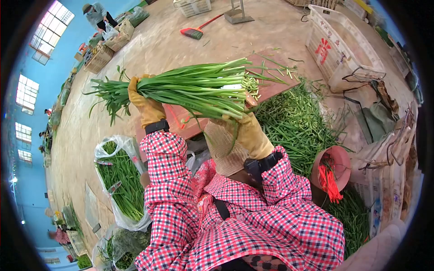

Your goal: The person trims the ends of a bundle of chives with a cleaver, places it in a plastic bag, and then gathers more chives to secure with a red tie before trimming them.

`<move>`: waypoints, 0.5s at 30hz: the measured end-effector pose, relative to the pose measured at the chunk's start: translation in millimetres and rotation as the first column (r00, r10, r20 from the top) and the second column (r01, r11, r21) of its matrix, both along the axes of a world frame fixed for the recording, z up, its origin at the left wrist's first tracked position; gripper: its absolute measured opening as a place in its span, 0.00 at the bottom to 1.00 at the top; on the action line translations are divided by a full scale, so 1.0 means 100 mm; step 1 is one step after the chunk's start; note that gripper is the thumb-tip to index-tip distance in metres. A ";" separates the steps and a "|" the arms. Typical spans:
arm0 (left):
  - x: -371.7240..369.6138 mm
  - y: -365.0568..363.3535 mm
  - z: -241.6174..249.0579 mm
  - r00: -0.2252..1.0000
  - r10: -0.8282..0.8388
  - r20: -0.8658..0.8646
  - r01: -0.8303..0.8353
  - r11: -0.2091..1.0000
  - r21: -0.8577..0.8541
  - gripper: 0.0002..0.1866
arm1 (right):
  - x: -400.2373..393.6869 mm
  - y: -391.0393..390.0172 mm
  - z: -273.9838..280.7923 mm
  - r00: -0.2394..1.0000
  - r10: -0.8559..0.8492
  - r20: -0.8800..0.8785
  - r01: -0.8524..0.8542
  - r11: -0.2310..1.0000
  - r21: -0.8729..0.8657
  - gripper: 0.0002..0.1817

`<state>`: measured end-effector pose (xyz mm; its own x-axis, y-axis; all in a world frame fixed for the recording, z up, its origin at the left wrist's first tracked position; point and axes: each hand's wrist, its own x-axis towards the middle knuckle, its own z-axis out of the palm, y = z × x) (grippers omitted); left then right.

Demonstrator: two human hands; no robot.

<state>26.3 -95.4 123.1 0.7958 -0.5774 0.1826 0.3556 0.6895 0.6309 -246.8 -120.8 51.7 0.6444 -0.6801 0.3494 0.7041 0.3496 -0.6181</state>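
A thick bundle of long green chives point(190, 86) lies crosswise in front of me, leafy tips to the left and pale stem ends to the right. My left hand point(147, 106), in a yellow work glove, is closed around it near the leafy end. My right hand point(249, 134), gloved the same way, grips the stem end from the near side; its fingers are partly hidden. By its fingertips a small brown piece point(251, 100) shows; I cannot tell what it is. Under the bundle is a reddish board point(276, 63) with cut stem pieces point(251, 86) and a red strip point(172, 115).
A heap of green trimmings point(294, 122) lies right of the board. Beside it, a pink bucket point(320, 169) holds red ties point(330, 180). A plastic bag of chives point(120, 180) stands left. Farther off are a white crate point(337, 49), a broom point(194, 32) and another person point(97, 17).
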 end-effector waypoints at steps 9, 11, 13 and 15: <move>0.01 -0.09 -0.18 0.985 0.168 -0.030 -0.161 0.973 0.164 0.18 | 0.02 -0.07 -0.28 0.731 -0.671 -0.124 0.271 0.452 -0.850 0.43; 0.04 -0.08 -0.21 0.986 0.167 -0.013 -0.162 0.971 0.175 0.19 | 0.02 -0.05 -0.20 0.765 -0.636 -0.104 0.351 0.546 -0.761 0.27; 0.06 -0.09 -0.20 0.989 0.131 -0.066 -0.113 0.967 0.227 0.18 | 0.03 -0.02 -0.09 0.910 -0.359 -0.208 0.284 0.905 -0.316 0.13; 0.04 -0.12 -0.16 0.987 0.133 -0.096 -0.104 0.960 0.260 0.17 | 0.01 0.03 0.16 0.932 -0.207 -0.298 0.227 0.973 0.035 0.11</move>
<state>30.4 -107.1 107.4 0.8681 -0.4938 -0.0510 0.3592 0.5538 0.7512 -246.0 -117.8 67.3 0.5451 -0.8301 0.1176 0.5605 0.2565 -0.7874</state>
